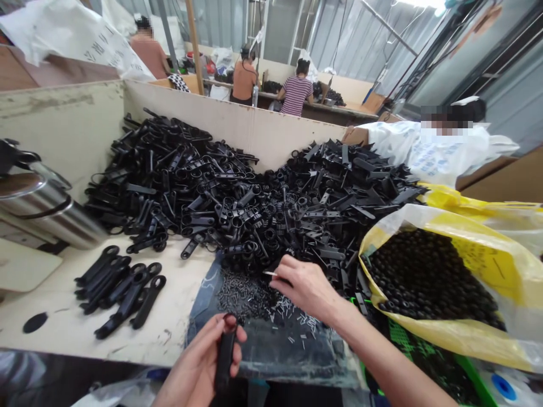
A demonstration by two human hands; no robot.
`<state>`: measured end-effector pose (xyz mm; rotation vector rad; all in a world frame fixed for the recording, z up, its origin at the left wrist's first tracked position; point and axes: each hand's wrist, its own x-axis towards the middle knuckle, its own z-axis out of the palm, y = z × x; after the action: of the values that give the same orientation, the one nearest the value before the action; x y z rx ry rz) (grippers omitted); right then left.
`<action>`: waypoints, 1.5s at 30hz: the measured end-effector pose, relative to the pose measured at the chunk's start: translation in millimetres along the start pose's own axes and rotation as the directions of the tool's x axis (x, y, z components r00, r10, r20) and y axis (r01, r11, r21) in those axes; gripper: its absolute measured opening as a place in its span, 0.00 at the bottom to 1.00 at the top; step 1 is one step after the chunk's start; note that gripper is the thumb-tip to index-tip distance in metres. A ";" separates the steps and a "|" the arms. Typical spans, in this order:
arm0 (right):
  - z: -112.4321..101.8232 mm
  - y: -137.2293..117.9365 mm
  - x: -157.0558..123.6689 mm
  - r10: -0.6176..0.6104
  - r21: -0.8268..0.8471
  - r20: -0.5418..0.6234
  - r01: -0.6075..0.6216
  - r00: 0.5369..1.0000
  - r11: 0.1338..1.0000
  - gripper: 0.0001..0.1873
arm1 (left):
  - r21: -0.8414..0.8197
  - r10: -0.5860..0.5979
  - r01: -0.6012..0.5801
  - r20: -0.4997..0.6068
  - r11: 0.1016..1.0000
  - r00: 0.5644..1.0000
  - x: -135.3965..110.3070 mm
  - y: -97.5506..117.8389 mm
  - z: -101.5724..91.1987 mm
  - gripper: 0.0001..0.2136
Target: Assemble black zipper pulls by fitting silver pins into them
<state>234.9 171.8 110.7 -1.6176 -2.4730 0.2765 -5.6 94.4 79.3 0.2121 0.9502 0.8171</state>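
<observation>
My left hand (203, 362) is closed round a black plastic handle part (224, 353), held upright near the table's front edge. My right hand (303, 285) pinches a small metal pin (268, 273) just above a heap of small pins (250, 297) lying on a dark plastic sheet (292, 350). Behind the hands rises a large pile of black plastic parts (254, 198). A neat row of finished-looking black handle parts (121, 291) lies to the left on the table (55, 328).
A yellow bag (487, 265) full of small black round pieces sits at the right. A shiny metal flask (46, 212) lies at the left. Board walls (237, 121) fence the table. A person in white (428, 147) works at the right; others stand at far tables.
</observation>
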 end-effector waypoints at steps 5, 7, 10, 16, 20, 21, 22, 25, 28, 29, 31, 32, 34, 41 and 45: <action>23.1 -16.3 -11.3 0.109 0.035 0.004 -0.109 0.994 0.993 0.10 | -0.007 0.004 -0.003 0.034 1.000 0.999 7.4 -5.5 4.5 0.15; 21.6 -16.0 -16.9 0.146 0.076 -0.019 -0.144 0.989 0.987 0.12 | 0.004 0.006 -0.006 0.042 1.000 0.999 6.8 -6.5 6.9 0.15; 14.3 -14.5 -30.9 0.197 0.268 -0.055 -0.176 0.979 0.947 0.13 | 0.049 0.022 -0.024 0.032 0.998 0.999 4.1 -8.6 14.3 0.14; 31.8 -30.7 -55.7 0.361 0.613 -0.139 -0.207 0.922 0.763 0.12 | 0.072 0.085 -0.085 -0.005 0.994 0.996 9.9 -18.6 34.9 0.15; 47.9 -46.5 -43.4 0.321 0.472 -0.161 -0.213 0.933 0.856 0.07 | 0.060 0.144 -0.139 -0.093 0.988 0.985 11.2 -23.2 29.4 0.16; 49.3 -49.3 -37.4 0.288 0.392 -0.144 -0.213 0.947 0.895 0.09 | 0.057 0.155 -0.150 -0.110 0.987 0.982 9.7 -23.2 25.8 0.16; 49.6 -51.3 -31.3 0.259 0.308 -0.121 -0.212 0.958 0.927 0.10 | 0.056 0.160 -0.154 -0.125 0.986 0.979 7.6 -22.8 21.9 0.16; 46.5 -52.0 -17.4 0.222 0.155 -0.065 -0.210 0.973 0.965 0.09 | 0.065 0.159 -0.151 -0.147 0.986 0.976 0.1 -20.1 11.7 0.16; 41.6 -46.8 -15.5 0.227 0.165 -0.069 -0.214 0.971 0.963 0.05 | 0.075 0.160 -0.151 -0.127 0.986 0.979 -4.5 -18.1 6.9 0.15; 40.6 -45.0 -17.0 0.233 0.174 -0.076 -0.217 0.970 0.961 0.05 | 0.075 0.158 -0.150 -0.112 0.986 0.981 -4.8 -17.8 6.7 0.14; 40.6 -42.7 -21.2 0.245 0.192 -0.087 -0.225 0.966 0.955 0.05 | 0.061 0.146 -0.142 -0.076 0.988 0.986 -3.8 -17.3 8.1 0.13; 41.7 -42.5 -22.9 0.248 0.198 -0.088 -0.227 0.965 0.953 0.05 | 0.049 0.137 -0.134 -0.060 0.990 0.989 -2.8 -16.9 9.5 0.13; 45.3 -43.5 -24.9 0.251 0.205 -0.080 -0.230 0.965 0.951 0.05 | 0.024 0.115 -0.114 -0.033 0.993 0.993 -1.0 -15.9 12.6 0.11; 41.8 -46.6 -31.2 0.270 0.426 -0.095 -0.206 0.958 0.881 0.06 | 0.001 0.071 -0.071 0.000 0.997 0.997 -4.9 -9.4 13.1 0.10; 33.9 -55.0 -47.5 0.214 0.901 0.120 -0.196 0.970 0.387 0.17 | 0.039 0.086 -0.087 0.035 0.995 0.996 -10.8 -8.8 17.2 0.15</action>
<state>196.7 104.6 89.5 -1.3099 -1.4784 1.3702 9.2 83.7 91.9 0.3032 0.9318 0.8715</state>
